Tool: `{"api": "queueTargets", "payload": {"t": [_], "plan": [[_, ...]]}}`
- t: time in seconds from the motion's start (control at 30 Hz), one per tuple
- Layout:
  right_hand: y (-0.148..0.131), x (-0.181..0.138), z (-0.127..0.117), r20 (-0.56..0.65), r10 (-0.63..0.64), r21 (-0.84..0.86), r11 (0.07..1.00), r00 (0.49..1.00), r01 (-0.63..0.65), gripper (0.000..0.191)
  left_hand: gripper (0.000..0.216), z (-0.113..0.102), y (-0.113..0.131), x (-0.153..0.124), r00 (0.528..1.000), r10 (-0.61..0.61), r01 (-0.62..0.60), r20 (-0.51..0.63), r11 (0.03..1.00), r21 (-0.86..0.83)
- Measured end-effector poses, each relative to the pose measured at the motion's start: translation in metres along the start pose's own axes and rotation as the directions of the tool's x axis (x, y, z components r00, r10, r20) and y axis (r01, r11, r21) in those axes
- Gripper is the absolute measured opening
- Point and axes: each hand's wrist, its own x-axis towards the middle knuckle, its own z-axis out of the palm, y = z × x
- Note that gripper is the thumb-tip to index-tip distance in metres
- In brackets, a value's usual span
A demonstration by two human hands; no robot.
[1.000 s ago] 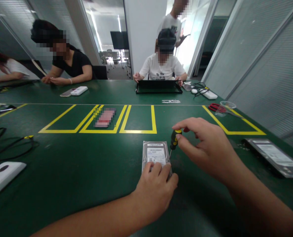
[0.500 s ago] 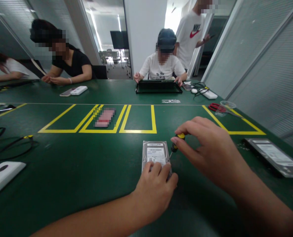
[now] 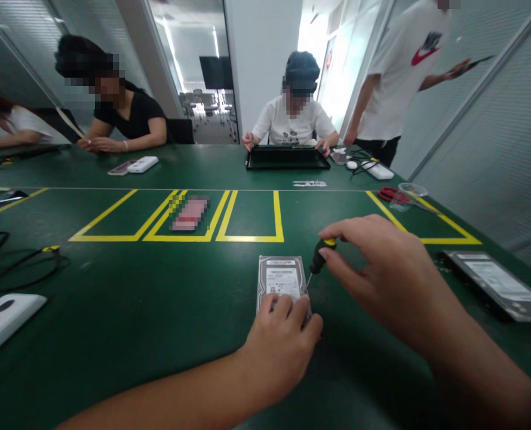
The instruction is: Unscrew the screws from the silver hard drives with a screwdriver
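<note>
Right hand (image 3: 377, 266): grip closed on the screwdriver (image 3: 321, 257), thumb and index finger pinching the upper handle, palm clear of it. Shaft slants down-left to the right edge of the hard drive (image 3: 281, 276), beside the label. Left hand (image 3: 281, 343): grip closed on the drive, fingers over its near half, thumb by its right edge. Drive lies flat, label up, on the green table (image 3: 157, 310), below and left of the right grip, directly under the left fingers.

Hidden: near half of drive, under the left hand. Screwdriver tip too small to make out by the left fingertips; can't tell if it sits in a screw. Part of the handle is behind the right thumb.

Second drive (image 3: 493, 283) at right, apart from both hands; tiny bits (image 3: 441, 263) by its far left corner, too small to identify. White device (image 3: 9, 322) cut off at left edge. Pixelated item (image 3: 191, 214) inside yellow tape, unreadable. Standing person (image 3: 404, 83) cut off at top.
</note>
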Motion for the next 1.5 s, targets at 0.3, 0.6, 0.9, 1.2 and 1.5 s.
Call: {"api": "queueTargets", "payload": {"t": [0.3,0.6,0.9,1.2,1.5], "plan": [[-0.002,0.0,0.0,0.05,0.009,0.045,0.999,0.999,-0.011,0.018,0.016,0.002,0.0,-0.001,1.0,0.011,-0.011,-0.013,1.0,0.004],[-0.004,0.001,0.001,0.046,0.034,0.028,0.999,0.998,-0.035,0.014,0.016,0.001,0.001,-0.001,1.0,0.01,-0.01,-0.019,1.0,0.002],[0.001,0.005,0.009,-0.008,-0.001,0.048,0.999,1.0,0.001,0.005,0.016,0.0,0.0,-0.001,1.0,0.011,-0.011,0.007,1.0,-0.002],[0.003,0.005,0.01,-0.046,-0.046,0.107,0.993,0.998,0.051,0.018,0.015,0.001,0.0,-0.001,1.0,0.01,-0.01,-0.005,1.0,0.004],[0.004,0.007,0.01,0.015,0.0,0.08,0.997,1.0,-0.001,0.014,0.016,0.002,0.0,-0.001,1.0,0.009,-0.009,-0.002,1.0,0.01]]}}
